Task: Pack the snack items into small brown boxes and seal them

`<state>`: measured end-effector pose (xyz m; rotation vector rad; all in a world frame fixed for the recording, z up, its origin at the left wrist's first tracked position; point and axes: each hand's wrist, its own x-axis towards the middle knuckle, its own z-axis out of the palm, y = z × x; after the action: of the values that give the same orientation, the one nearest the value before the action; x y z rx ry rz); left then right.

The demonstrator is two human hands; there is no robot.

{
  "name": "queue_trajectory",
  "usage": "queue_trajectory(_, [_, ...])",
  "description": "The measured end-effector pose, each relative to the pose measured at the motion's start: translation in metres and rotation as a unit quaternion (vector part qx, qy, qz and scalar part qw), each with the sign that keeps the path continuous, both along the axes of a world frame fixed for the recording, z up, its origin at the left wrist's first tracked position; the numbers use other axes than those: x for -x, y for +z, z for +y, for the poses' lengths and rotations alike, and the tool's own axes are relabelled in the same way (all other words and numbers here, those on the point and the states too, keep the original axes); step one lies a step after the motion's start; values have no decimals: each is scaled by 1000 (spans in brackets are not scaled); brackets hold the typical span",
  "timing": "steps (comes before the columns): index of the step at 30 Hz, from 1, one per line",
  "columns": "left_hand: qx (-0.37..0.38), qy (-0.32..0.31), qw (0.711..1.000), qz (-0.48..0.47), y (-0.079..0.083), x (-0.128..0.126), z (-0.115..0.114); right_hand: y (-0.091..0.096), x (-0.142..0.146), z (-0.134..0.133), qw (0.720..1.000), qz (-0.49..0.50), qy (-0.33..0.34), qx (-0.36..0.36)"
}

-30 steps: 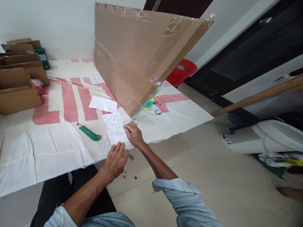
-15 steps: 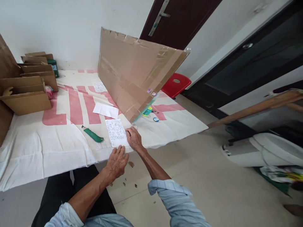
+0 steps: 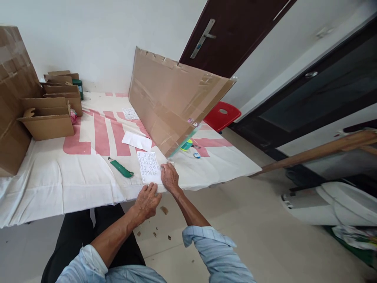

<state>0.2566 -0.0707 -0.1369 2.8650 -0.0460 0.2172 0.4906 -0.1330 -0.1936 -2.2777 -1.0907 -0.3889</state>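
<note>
A white sheet of paper (image 3: 149, 167) covered with rows of small drawn shapes lies near the table's front edge. My left hand (image 3: 147, 201) rests with its fingers stretched out on the sheet's lower edge. At the sheet's right side, my right hand (image 3: 170, 178) is closed with curled fingers, its side down on the cloth. What those fingers hold, if anything, is hidden. To the left of the sheet lies a green utility knife (image 3: 121, 168) with its tip pointing away. Just beyond are a blank folded white paper (image 3: 137, 141) and another patterned sheet (image 3: 130, 114).
A large cardboard panel (image 3: 173, 102) stands slanted across the table. Behind its lower edge are a green-yellow tape roll (image 3: 186, 145) and a small blue roll (image 3: 196, 155). Open cardboard boxes (image 3: 53, 127) line the left. A red stool (image 3: 222, 116) stands beyond the table.
The view has shifted slightly, bringing more of the boxes at left into sight. My hands stay at the same places on the patterned sheet, with hardly any movement.
</note>
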Motion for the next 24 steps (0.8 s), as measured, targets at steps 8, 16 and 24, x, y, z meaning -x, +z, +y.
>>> queue_trajectory(8, [6,4,1000,12,-2,7,-3,-1,-2,2,999,28,-8,-42])
queue_trajectory(16, [-15,-4,999,-29,2,21,-8,13,7,-13,993,68,-31,-92])
queue_trajectory(24, [10,-14,998,-55,2,55,-30,28,33,-17,988,-4,29,-151])
